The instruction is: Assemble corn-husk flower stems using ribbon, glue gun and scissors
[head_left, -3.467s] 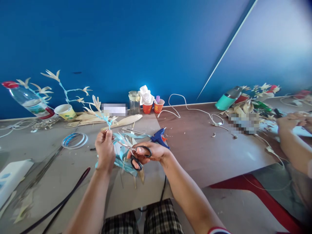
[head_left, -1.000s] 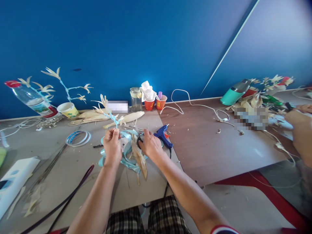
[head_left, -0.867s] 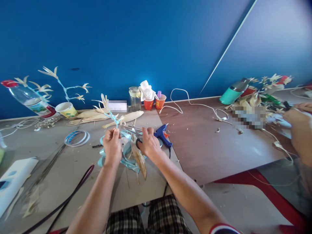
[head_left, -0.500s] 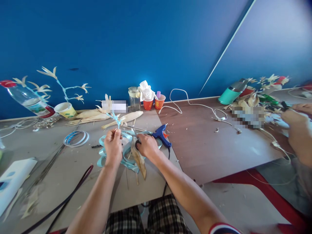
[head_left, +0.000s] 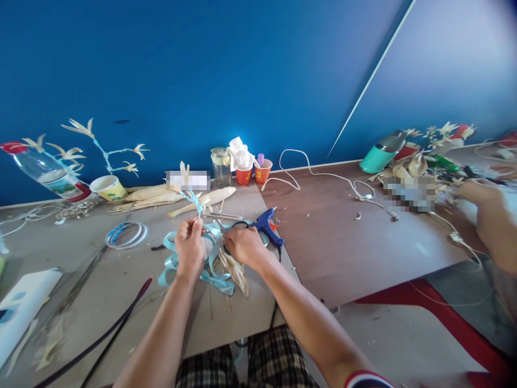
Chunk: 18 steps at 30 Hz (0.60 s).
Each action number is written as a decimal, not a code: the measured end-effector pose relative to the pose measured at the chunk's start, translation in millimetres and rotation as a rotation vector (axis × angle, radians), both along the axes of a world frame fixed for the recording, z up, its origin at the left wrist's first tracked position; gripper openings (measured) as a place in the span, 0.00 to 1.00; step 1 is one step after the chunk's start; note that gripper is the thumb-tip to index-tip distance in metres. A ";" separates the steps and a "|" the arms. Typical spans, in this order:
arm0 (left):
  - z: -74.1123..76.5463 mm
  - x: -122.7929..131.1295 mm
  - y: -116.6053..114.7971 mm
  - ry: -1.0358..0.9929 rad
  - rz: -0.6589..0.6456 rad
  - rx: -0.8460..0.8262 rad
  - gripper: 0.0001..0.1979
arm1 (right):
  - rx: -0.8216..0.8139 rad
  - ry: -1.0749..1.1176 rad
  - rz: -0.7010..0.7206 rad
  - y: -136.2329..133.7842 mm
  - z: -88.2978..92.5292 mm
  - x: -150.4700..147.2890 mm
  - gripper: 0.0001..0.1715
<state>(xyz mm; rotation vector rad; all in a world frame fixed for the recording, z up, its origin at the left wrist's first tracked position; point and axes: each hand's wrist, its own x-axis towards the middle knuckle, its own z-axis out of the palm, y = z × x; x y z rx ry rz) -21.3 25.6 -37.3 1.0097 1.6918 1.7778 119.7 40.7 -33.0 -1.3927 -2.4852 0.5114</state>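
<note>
My left hand (head_left: pixel 189 250) is closed around a thin stem wrapped in light blue ribbon (head_left: pixel 196 202), held upright with a pale husk flower at its top. My right hand (head_left: pixel 242 245) sits close beside it, fingers curled down on a dried husk strip (head_left: pixel 238 271) that pokes out below the hand. Loops of loose light blue ribbon (head_left: pixel 172 264) lie under and between both hands. Black-handled scissors (head_left: pixel 236 222) lie on the table just beyond my right hand.
A blue glue gun (head_left: pixel 266 226) lies right of my hands, with its white cord (head_left: pixel 323 178) trailing back. Red cups (head_left: pixel 253 173), a jar (head_left: pixel 220 168), a bottle (head_left: pixel 52 173) and husk branches line the wall. Another person's arm (head_left: pixel 490 221) works at the right.
My right hand has put down the scissors it held 3.5 s ago and now rests on the husk strip. Both hands have dropped slightly toward the table.
</note>
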 end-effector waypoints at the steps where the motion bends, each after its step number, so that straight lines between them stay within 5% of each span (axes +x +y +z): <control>1: 0.9 0.4 -0.6 0.002 -0.001 -0.003 0.08 | 0.034 0.029 -0.021 -1.4 0.2 -0.8 0.16; 8: -1.2 4.3 -3.3 0.064 -0.046 -0.015 0.08 | 0.186 0.531 -0.085 -6.6 -0.6 -9.6 0.19; 18: -9.9 10.2 -2.3 0.134 -0.133 -0.009 0.08 | 0.100 0.626 -0.075 -0.5 -5.6 -12.4 0.06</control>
